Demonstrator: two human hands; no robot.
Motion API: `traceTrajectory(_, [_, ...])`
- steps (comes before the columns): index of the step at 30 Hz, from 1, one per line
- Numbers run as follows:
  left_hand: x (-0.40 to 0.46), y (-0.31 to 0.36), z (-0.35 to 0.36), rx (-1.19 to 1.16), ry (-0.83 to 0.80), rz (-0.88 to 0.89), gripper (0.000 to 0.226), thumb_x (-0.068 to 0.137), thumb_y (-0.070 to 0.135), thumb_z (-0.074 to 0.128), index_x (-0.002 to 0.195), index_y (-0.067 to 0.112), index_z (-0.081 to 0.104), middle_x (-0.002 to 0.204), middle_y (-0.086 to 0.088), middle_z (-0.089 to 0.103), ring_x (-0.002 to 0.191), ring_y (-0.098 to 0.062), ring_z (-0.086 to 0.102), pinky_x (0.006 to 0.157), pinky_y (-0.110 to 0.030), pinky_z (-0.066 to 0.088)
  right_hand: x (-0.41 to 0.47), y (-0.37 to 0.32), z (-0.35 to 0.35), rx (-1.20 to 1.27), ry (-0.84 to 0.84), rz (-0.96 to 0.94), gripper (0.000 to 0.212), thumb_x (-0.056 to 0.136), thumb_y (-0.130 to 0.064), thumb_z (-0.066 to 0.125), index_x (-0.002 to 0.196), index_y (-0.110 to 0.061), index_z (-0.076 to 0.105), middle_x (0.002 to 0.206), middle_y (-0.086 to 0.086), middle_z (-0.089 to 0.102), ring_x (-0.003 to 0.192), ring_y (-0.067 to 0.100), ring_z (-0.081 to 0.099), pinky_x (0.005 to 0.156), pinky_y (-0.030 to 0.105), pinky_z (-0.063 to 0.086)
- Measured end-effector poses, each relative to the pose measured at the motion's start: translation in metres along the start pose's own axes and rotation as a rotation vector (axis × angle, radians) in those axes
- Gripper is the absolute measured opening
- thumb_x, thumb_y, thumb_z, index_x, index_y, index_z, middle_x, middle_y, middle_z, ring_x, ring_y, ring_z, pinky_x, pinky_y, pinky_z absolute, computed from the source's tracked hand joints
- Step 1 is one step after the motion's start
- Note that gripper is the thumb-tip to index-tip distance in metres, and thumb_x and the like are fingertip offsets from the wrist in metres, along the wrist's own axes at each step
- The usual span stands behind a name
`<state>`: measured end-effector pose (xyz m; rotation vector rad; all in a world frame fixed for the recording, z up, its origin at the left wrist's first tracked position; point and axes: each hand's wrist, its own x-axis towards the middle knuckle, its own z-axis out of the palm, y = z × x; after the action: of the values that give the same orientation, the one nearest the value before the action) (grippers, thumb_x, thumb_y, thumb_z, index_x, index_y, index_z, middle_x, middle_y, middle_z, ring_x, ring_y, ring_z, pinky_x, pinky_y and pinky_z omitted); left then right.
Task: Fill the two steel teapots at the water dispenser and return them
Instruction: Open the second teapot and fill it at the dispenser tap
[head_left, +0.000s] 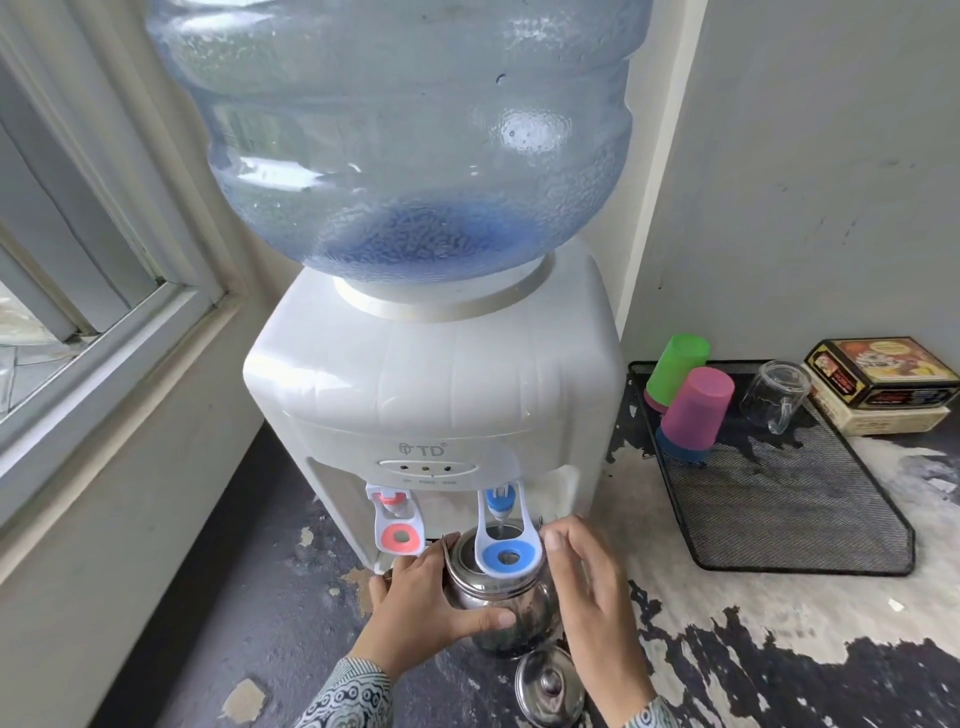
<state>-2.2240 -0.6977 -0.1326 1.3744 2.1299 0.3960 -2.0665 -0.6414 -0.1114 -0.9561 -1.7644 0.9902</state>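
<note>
A steel teapot (498, 592) without its lid stands under the blue tap (501, 525) of the white water dispenser (431, 384). The blue lever hangs over the pot's open mouth. My left hand (426, 608) grips the pot's left side, thumb across its belly. My right hand (587, 587) hovers at the pot's right side with fingers spread, holding nothing. The pot's steel lid (548, 688) lies on the counter just in front of it. Only one teapot is in view.
The red tap (397, 525) is to the left of the blue one. A big water bottle (405, 135) tops the dispenser. To the right, a black mesh tray (779, 499) holds upturned plastic cups (696, 410) and a glass mug (774, 395); boxes (883, 384) stand behind. A window frame is at left.
</note>
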Motion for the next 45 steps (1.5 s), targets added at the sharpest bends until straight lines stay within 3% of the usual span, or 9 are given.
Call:
traceTrajectory(4, [0.001,0.000,0.000,0.008,-0.010,-0.012,0.106,0.032,0.097,0.040,0.124,0.044,0.038,0.114,0.022,0.044,0.126,-0.013,0.032,0.103,-0.043,0.018,0.003,-0.006,-0.004,0.058,-0.040,0.025,0.050,0.081,-0.067,0.040,0.063,-0.021,0.047,0.058,-0.008,0.044,0.056,0.010,0.039,0.057,0.025,0.035])
traceTrajectory(7, [0.000,0.002,-0.002,0.015,-0.008,-0.011,0.104,0.031,0.097,0.038,0.121,0.044,0.039,0.108,0.022,0.043,0.123,-0.013,0.034,0.099,-0.040,0.019,0.005,-0.010,-0.006,0.106,-0.080,0.081,0.042,0.077,-0.062,0.048,0.058,-0.024,0.045,0.054,-0.006,0.043,0.054,0.007,0.035,0.054,0.020,0.032])
traceTrajectory(23, [-0.001,0.002,-0.002,0.022,0.008,0.011,0.111,0.027,0.099,0.034,0.125,0.047,0.036,0.112,0.029,0.039,0.125,-0.011,0.031,0.094,-0.037,0.021,-0.002,-0.004,-0.003,0.158,-0.136,0.159,0.046,0.073,-0.057,0.047,0.071,-0.011,0.051,0.058,-0.007,0.042,0.059,0.011,0.038,0.059,0.025,0.034])
traceTrajectory(27, [0.000,0.002,-0.002,0.019,0.007,0.004,0.110,0.028,0.098,0.035,0.126,0.048,0.035,0.113,0.030,0.038,0.126,-0.011,0.030,0.096,-0.038,0.020,-0.004,-0.001,-0.002,0.155,-0.102,0.130,0.037,0.074,-0.051,0.048,0.066,-0.015,0.048,0.057,-0.013,0.045,0.057,0.003,0.037,0.057,0.016,0.032])
traceTrajectory(32, [0.000,0.001,-0.001,0.007,0.014,0.010,0.113,0.026,0.098,0.035,0.127,0.048,0.035,0.115,0.031,0.038,0.128,-0.011,0.028,0.096,-0.037,0.017,-0.008,0.021,0.010,-0.002,-0.064,0.064,0.021,0.075,-0.043,0.053,0.065,-0.025,0.050,0.061,-0.013,0.051,0.053,0.005,0.041,0.052,0.012,0.032])
traceTrajectory(35, [-0.002,0.001,0.001,0.013,0.024,0.013,0.114,0.026,0.099,0.035,0.129,0.047,0.033,0.119,0.030,0.039,0.129,-0.011,0.027,0.098,-0.038,0.018,0.000,0.035,0.014,-0.222,-0.030,0.008,0.015,0.077,-0.027,0.065,0.068,-0.025,0.053,0.050,-0.011,0.034,0.050,0.005,0.035,0.053,0.017,0.033])
traceTrajectory(39, [-0.003,-0.001,0.004,0.006,0.039,0.004,0.120,0.026,0.099,0.034,0.133,0.044,0.031,0.132,0.024,0.040,0.133,-0.011,0.022,0.106,-0.046,0.016,0.001,0.032,0.018,-0.221,0.104,0.063,0.026,0.074,-0.017,0.072,0.084,-0.024,0.049,0.067,-0.010,0.039,0.065,0.014,0.044,0.061,0.021,0.037])
traceTrajectory(42, [-0.003,-0.005,0.009,0.011,0.059,0.012,0.122,0.029,0.098,0.040,0.136,0.040,0.028,0.137,0.022,0.039,0.133,-0.010,0.020,0.105,-0.044,0.016,-0.010,0.036,0.020,-0.069,0.157,0.278,0.049,0.064,-0.045,0.069,0.093,-0.021,0.037,0.087,-0.003,0.040,0.084,0.018,0.042,0.077,0.027,0.038])
traceTrajectory(45, [-0.005,-0.010,0.017,0.013,0.097,0.035,0.124,0.033,0.095,0.046,0.140,0.037,0.025,0.141,0.023,0.037,0.132,-0.010,0.022,0.105,-0.042,0.017,-0.018,0.045,0.015,0.040,-0.018,0.524,0.071,0.066,-0.055,0.069,0.113,-0.023,0.027,0.117,0.002,0.034,0.109,0.017,0.039,0.093,0.033,0.039])
